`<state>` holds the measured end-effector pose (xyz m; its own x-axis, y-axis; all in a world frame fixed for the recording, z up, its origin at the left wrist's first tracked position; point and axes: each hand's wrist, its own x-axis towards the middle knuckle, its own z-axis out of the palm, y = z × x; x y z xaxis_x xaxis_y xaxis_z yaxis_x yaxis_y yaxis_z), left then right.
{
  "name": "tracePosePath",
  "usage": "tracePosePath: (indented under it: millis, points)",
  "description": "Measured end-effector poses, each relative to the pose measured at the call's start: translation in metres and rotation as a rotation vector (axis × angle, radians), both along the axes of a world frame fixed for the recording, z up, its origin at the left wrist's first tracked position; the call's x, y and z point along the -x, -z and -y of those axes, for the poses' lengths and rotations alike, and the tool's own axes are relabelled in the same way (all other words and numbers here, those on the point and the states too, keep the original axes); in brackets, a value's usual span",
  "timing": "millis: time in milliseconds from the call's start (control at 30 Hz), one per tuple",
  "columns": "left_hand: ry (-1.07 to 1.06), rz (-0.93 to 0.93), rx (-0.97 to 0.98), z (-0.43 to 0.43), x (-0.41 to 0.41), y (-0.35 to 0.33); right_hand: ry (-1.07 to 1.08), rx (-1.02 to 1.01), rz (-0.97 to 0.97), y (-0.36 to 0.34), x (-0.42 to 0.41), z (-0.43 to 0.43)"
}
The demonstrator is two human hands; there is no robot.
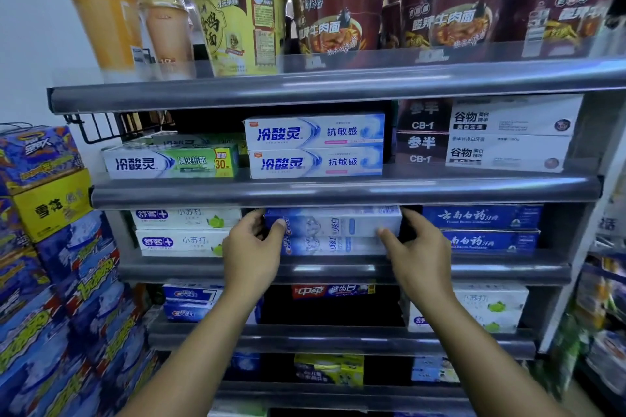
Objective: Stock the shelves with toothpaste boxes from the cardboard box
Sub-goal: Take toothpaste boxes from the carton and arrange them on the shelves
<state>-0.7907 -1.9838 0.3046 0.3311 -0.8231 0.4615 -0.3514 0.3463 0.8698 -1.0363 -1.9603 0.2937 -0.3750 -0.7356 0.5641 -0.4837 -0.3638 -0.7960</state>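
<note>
Left grip (252, 254), right grip (418, 254) clasp box (333, 222).

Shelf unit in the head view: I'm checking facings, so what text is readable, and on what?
"冷酸灵 抗敏感": stacked white-and-blue toothpaste boxes
"冷酸灵 清火抗敏", "30": green-and-white toothpaste box
"参半 CB-1": black cardboard boxes
"云南白药": dark blue boxes
"舒客 小苏打": white boxes
Too blurred: pale blue toothpaste box held by left hand and right hand

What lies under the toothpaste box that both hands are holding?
A second blue-and-white toothpaste box lies under the held box, on the shelf. The left hand and right hand cover its ends.
</note>
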Motion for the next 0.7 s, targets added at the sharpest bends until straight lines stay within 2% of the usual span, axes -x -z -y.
tracePosePath:
  millis: [67, 133, 300, 533, 700]
  points:
    - [-0.032, 0.149, -0.037, 0.000, -0.002, 0.000, 0.015, -0.067, -0.040, -0.002, 0.000, 0.004]
    - [-0.078, 0.212, -0.063, 0.001, -0.006, 0.001, 0.033, -0.108, -0.031, -0.002, 0.002, 0.006]
    - [-0.146, 0.241, -0.073, 0.008, -0.009, -0.002, 0.022, -0.183, -0.009, -0.003, 0.003, 0.011]
    - [-0.221, 0.392, -0.121, 0.022, 0.004, -0.009, 0.147, -0.321, -0.191, -0.019, -0.010, 0.035]
    - [-0.234, 0.373, -0.198, 0.034, 0.012, -0.015, 0.180, -0.419, -0.237, -0.030, -0.016, 0.051]
